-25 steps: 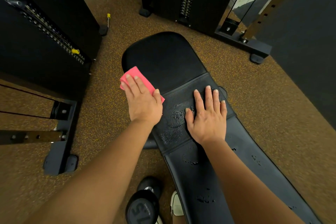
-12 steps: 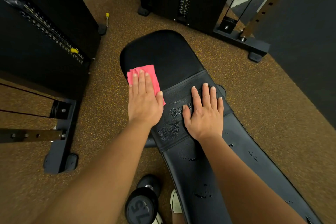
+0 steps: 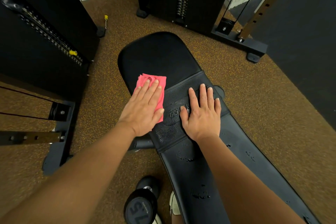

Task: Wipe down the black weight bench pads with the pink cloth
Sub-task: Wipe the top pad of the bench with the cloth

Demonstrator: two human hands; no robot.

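Since the earlier frame the left hand (image 3: 144, 110) had slid the cloth (image 3: 151, 87) rightward onto the seat pad (image 3: 160, 56), mid-frame. Its fingers lay flat and together, pressing the cloth down. The right hand (image 3: 201, 114), fingers spread, braced the back pad (image 3: 209, 169), likely for balance.

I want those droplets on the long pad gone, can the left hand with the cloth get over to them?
Probably yes: the left hand presses the pink cloth flat, and only the right hand's forearm crosses the long pad.
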